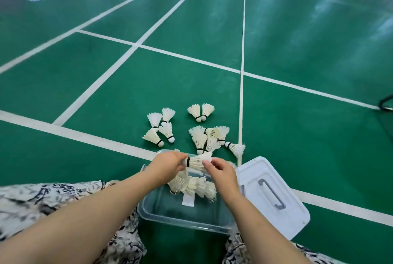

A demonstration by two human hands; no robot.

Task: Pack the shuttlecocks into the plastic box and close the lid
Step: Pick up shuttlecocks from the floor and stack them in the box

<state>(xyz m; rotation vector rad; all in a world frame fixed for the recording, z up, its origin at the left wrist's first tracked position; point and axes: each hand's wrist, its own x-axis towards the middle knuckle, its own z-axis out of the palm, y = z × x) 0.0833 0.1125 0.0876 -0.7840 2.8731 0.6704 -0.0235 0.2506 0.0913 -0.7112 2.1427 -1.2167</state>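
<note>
A glossy green court floor (106, 93) crossed by white painted lines spreads out. On it sits a clear, round-cornered plastic box (180, 219), open, with a few feathered shuttlecocks in the box (193, 185) at its far end. Its pale rectangular lid (274, 217) with a grey handle lies just right of it. Loose shuttlecocks (200, 138) lie scattered beyond. Above the box, the left hand (168, 164) grips the cork end of a held shuttlecock (196, 162), while the right hand (221, 170) pinches its frayed feather skirt.
</note>
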